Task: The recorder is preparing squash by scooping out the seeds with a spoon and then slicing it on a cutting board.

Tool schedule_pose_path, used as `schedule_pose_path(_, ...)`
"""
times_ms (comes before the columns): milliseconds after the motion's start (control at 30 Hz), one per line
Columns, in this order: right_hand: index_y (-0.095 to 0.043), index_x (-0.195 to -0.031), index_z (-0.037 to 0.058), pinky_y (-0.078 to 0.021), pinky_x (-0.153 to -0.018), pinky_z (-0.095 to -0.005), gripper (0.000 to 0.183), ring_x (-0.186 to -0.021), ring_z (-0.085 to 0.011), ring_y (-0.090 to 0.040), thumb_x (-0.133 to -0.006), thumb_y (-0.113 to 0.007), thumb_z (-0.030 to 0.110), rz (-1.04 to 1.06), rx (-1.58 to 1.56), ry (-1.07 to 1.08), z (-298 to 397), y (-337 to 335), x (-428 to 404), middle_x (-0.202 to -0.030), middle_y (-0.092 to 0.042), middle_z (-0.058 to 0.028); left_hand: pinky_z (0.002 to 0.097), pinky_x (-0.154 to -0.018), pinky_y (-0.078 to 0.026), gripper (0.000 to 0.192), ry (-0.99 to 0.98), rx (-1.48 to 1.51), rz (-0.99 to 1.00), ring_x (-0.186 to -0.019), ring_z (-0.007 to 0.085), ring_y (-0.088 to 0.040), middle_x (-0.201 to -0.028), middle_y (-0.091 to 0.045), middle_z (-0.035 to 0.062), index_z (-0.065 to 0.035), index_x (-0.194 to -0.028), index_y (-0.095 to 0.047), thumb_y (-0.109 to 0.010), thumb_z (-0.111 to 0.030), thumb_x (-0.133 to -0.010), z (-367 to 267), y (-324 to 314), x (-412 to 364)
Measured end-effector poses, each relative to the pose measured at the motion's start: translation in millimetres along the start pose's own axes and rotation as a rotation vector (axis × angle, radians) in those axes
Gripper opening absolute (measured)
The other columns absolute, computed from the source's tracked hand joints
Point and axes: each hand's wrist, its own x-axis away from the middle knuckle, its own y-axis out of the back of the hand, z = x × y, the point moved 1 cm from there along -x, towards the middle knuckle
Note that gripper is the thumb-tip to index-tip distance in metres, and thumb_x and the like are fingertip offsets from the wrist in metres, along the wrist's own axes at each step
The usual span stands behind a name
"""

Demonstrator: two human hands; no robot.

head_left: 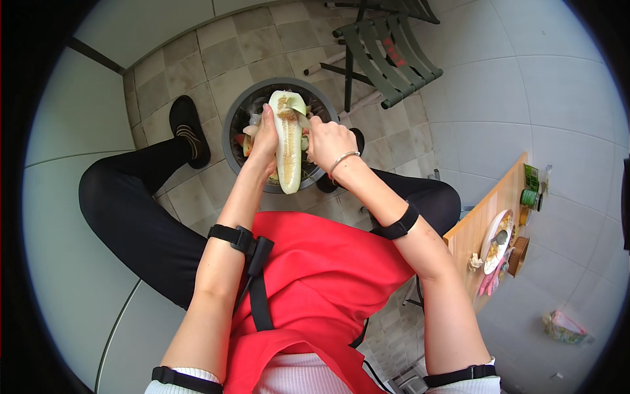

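Over a round grey bin (230, 162), my left hand (266, 140) holds a long halved pale-green gourd or melon (289, 147) along its left side, cut face up. Pale seeds and pith run down its middle, and the upper part is hollowed. My right hand (330, 145) is closed around a utensil whose metal end (304, 121) rests against the upper cut face; my fingers hide its handle, and I cannot tell whether it is a spoon or a knife. Peelings and food scraps (246, 140) lie in the bin below.
A folding stool with green straps (393, 59) stands beyond the bin to the right. At right, a wooden table (472, 236) bears a plate (496, 241) with food and a spoon, a green jar (530, 199) and a brown container (518, 256). Pale cabinets (74, 108) stand at left.
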Motion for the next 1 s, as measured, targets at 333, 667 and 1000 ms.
schedule_pose_path(333, -0.059, -0.083, -0.0026, -0.0488, -0.07, -0.0452, 0.022, -0.076, -0.0379, -0.061, -0.079, -0.046, 0.015, 0.007, -0.248, -0.11, -8, -8, -10, -0.078, -0.061, -0.0247, 0.0322, -0.085, -0.042, 0.059, -0.075, -0.116, -0.08, -0.099, 0.0168, -0.05, -0.111, -0.05, 0.0076, -0.0084, -0.127, -0.035, -0.027, -0.055, -0.091, -6, -6, -5)
schedule_pose_path(667, -0.06, -0.086, -0.0007, -0.0485, -0.072, -0.0462, 0.022, -0.077, -0.039, -0.061, -0.079, -0.046, 0.016, 0.071, -0.288, -0.12, -5, -13, 5, -0.079, -0.061, -0.0243, 0.0358, -0.083, -0.045, 0.063, -0.183, -0.194, -0.158, -0.094, 0.0177, -0.054, -0.106, -0.055, 0.0067, -0.0088, -0.124, -0.042, -0.025, -0.058, -0.089, -1, -2, -11)
schedule_pose_path(1000, -0.056, -0.083, -0.0005, -0.0495, -0.065, -0.0454, 0.019, -0.071, -0.0374, -0.062, -0.081, -0.045, 0.015, 0.025, -0.171, -0.074, 0, -14, 21, -0.074, -0.061, -0.024, 0.0385, -0.08, -0.047, 0.064, 0.006, -0.005, -0.064, -0.091, 0.0226, -0.058, -0.101, -0.058, 0.0108, -0.0087, -0.118, -0.047, -0.022, -0.059, -0.088, -3, -2, -17)
